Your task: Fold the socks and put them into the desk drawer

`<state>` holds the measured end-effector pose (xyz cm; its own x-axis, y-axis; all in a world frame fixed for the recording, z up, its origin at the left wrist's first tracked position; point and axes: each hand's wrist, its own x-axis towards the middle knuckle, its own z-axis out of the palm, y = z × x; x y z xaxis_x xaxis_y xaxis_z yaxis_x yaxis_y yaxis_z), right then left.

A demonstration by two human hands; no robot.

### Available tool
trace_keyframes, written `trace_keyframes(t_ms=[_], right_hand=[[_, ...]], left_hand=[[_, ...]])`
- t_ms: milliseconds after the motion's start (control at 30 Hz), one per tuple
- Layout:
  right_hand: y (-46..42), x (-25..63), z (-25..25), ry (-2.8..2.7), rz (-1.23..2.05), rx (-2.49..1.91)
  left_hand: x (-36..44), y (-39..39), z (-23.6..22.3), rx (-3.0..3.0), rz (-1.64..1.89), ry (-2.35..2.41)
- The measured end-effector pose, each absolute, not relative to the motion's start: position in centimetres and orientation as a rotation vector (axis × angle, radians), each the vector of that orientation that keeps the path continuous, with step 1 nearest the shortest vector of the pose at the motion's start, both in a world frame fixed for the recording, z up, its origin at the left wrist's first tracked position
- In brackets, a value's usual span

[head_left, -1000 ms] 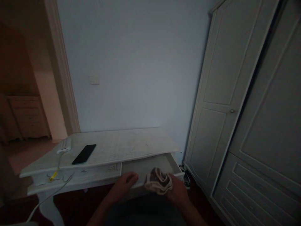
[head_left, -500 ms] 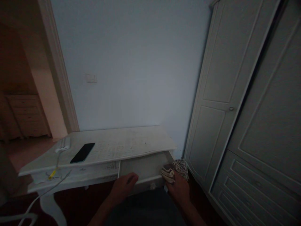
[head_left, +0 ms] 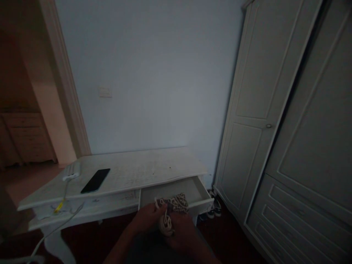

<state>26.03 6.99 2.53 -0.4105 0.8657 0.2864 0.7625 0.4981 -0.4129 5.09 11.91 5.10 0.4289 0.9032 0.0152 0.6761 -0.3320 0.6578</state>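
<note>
Cloth: patterned in brown and cream (head_left: 179,202), bunched and partly rolled, held over the near edge of the drawer (head_left: 202,201); too dim to tell whether it is one piece or two.
Left hand: at the near left of the drawer (head_left: 148,217), thumb and fingers closed on the upper left edge of the cloth.
Right hand: in front of the drawer (head_left: 183,230), wrapped around the lower part of the cloth; some fingers are hidden.
Hands together: close beside each other, both clamped on the same bundle.
Stage: the drawer is pulled out and the cloth is gathered up in both hands, neither spread flat nor set down; how much handling is finished or left cannot be told.
Surface: white, worn top (head_left: 143,164) above and behind the drawer, with small dark marks on it.
Phone: dark and flat (head_left: 95,180), on the surface, left of the drawer.
White plug block: farther left of the drawer (head_left: 72,171), on the surface's left end, with a cable (head_left: 59,224) and a yellow tag (head_left: 58,207) hanging by the edge.
Shoes: on the floor just right of the drawer (head_left: 217,209), details dim.
Wardrobe: pale, panelled doors (head_left: 247,146), standing to the right of the drawer.
</note>
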Motion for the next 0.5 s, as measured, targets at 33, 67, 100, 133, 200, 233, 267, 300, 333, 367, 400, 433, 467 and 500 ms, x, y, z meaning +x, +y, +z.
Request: trace_keyframes(t_ms=[33,67,100,133,200,233,267,300,333,367,400,433,467,500], right_hand=[[7.2,27.9,2.1,-2.325,0.248,-1.390],[7.3,29.9,1.8,-2.341,0.193,-1.457],[7.5,32.0,1.5,-2.334,0.146,-1.523],[7.6,34.0,1.4,-2.287,0.108,-1.599],[8.0,37.5,1.5,-2.089,0.073,-1.751],[8.2,38.7,1.7,-1.970,0.076,-1.814],[8.3,39.3,1.9,-1.860,0.087,-1.862],[8.5,39.5,2.1,-1.770,0.097,-1.891],[8.6,39.0,2.2,-1.710,0.108,-1.896],[8.6,38.0,2.3,-1.684,0.118,-1.876],[8.6,36.6,2.3,-1.689,0.130,-1.836],[8.4,34.7,2.3,-1.719,0.146,-1.778],[8.2,32.6,2.3,-1.764,0.166,-1.710],[7.9,30.2,2.2,-1.822,0.192,-1.645]], left_hand=[[5.3,11.5,5.2,2.089,0.507,1.375],[5.5,11.1,5.3,2.082,0.492,1.432],[5.8,10.8,5.5,2.085,0.470,1.491],[6.0,10.6,5.6,2.098,0.444,1.536],[6.4,10.5,5.9,2.109,0.411,1.551],[6.6,10.6,5.9,2.094,0.421,1.526],[6.7,10.7,5.9,2.069,0.445,1.495],[6.7,11.0,5.8,2.039,0.474,1.466],[6.7,11.2,5.8,2.012,0.500,1.444],[6.7,11.5,5.6,1.980,0.523,1.430],[6.6,11.7,5.5,1.947,0.543,1.419],[6.6,12.0,5.4,1.915,0.563,1.407],[6.5,12.2,5.2,1.881,0.592,1.389],[6.4,12.4,5.1,1.851,0.627,1.370]])
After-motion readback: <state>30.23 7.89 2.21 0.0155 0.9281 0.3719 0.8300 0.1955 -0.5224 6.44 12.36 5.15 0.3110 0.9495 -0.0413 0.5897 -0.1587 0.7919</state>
